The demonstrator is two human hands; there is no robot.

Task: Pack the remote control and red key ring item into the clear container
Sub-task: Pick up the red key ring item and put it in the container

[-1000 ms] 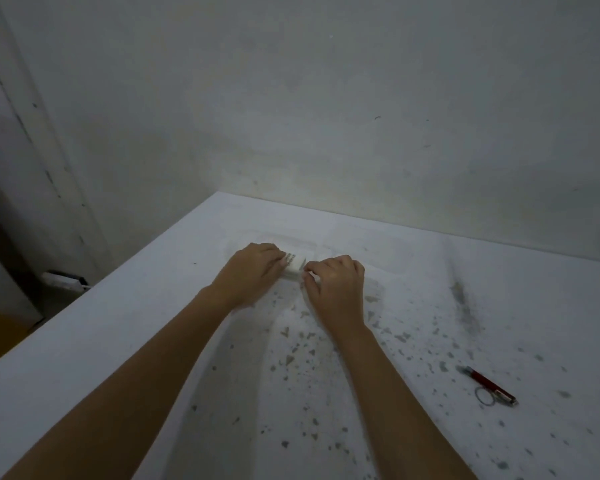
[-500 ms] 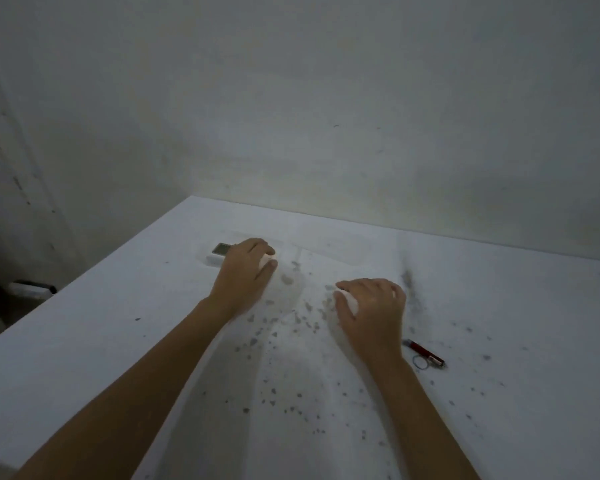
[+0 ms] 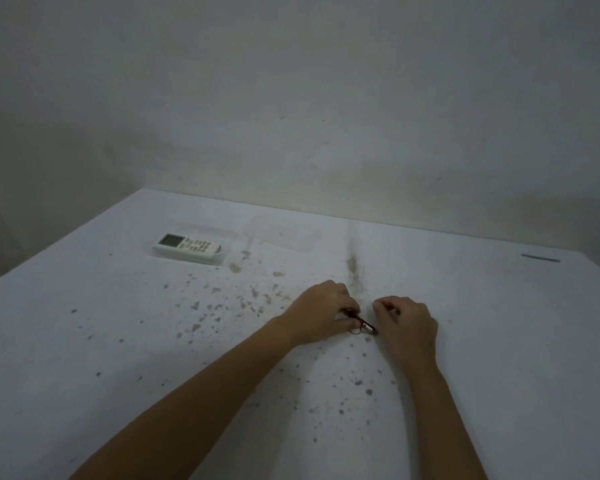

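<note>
1. I am watching both hands working close together on the white bench (image 3: 84, 323), low and right of centre in the head view.
2. Left hand (image 3: 321, 315): the fingers are curling down around the upper end of the red key ring item (image 3: 362, 325), thumb and fingertips pinching it. I am reading this as a grasp on the item.
3. Right hand (image 3: 407, 323): it is sitting just to the right of the left hand, fingers curled into a loose fist. Its fingertips are coming near the lower, metal-tipped end of the item, but I cannot tell whether they are touching or gripping it.
4. The red key ring item is lying tilted between the two hands, red body toward the left hand, dark tip toward the right hand. A small metal ring is hanging just below the left hand's thumb.
5. The remote control (image 3: 187, 244) is sitting well ahead of the left hand and off to its left, screen end pointing left, buttons facing up.
6. The remote is resting inside the clear container (image 3: 219, 263), a shallow see-through tray whose rim is showing faintly around it.
7. A second clear piece (image 3: 284, 237), faint and hard to read, is lying ahead of both hands, just right of the container.
8. Dark specks and stains are dotting the bench around and ahead of both hands.
</note>
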